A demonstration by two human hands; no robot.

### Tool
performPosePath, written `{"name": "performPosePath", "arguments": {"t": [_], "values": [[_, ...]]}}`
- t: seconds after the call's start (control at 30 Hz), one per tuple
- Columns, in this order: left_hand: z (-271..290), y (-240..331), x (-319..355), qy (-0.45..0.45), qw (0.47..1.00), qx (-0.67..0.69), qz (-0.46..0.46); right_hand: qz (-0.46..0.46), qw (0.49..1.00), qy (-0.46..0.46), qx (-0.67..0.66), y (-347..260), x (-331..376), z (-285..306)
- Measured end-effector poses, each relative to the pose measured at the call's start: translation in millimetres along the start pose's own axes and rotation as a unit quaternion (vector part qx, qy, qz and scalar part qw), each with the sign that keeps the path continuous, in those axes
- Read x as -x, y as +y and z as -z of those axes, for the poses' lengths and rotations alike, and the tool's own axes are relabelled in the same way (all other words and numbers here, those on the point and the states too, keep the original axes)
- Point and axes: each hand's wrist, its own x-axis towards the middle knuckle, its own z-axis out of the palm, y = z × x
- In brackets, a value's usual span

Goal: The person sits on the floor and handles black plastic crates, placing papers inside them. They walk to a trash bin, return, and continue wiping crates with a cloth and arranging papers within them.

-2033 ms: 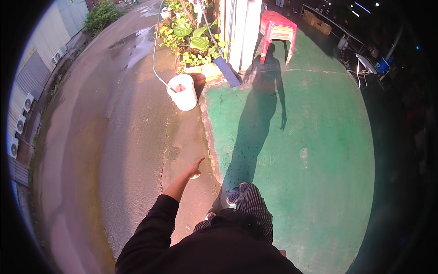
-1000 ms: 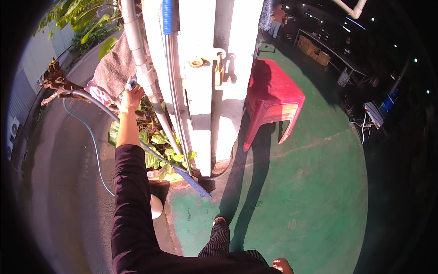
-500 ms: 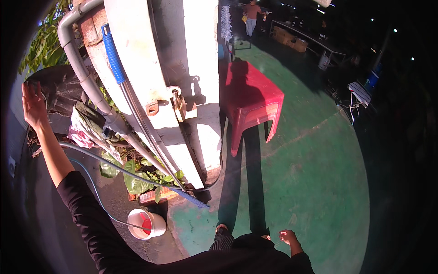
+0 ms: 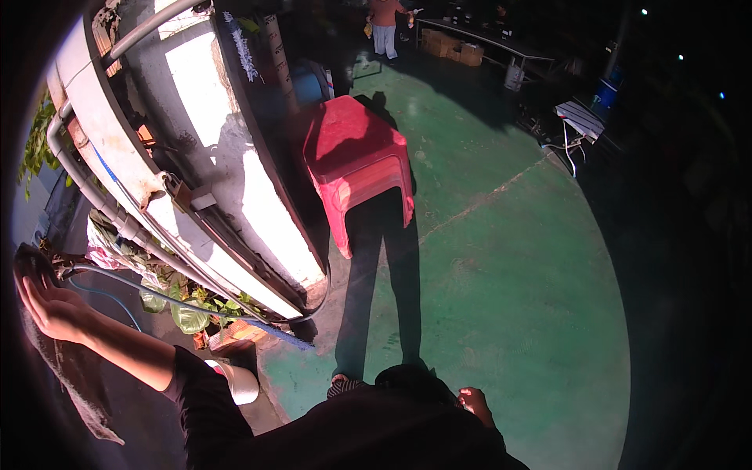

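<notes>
I have my left hand stretched far out to the left, palm open and fingers spread flat against a grey cloth that hangs down below it; I pinch nothing. My right hand hangs low at my side, fingers loosely curled, and I hold nothing in it.

Just right of the left hand I count two thin hoses, one grey and one blue, running past a clump of green leaves. Below those leaves, beside my left elbow, stands one white bucket. Above the hand a grey pipe runs along one thick white pillar.

Up from my right hand, one foot shows on the green floor, and my shadow runs toward one red plastic stool, which stands just beside the pillar. Well beyond it I see one person near a long bench, and far to the right one folding chair.
</notes>
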Motion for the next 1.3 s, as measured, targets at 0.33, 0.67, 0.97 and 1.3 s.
{"name": "performPosePath", "arguments": {"t": [0.33, 0.67, 0.97, 1.3], "values": [[-126, 147, 437, -0.244, 0.707, 0.150, 0.646, 0.228, 0.969, 0.092, -0.016, -210, -47, 226], [-343, 265, 737, -0.799, 0.236, 0.335, 0.440, 0.483, 0.839, 0.242, 0.067, -495, -165, 426], [-594, 355, 925, -0.937, 0.167, 0.292, 0.096, 0.277, 0.888, 0.171, -0.326, -491, -297, 659], [-761, 378, 1118, -0.873, 0.194, 0.288, 0.342, 0.289, 0.922, 0.088, -0.242, -525, -513, 878]]}}
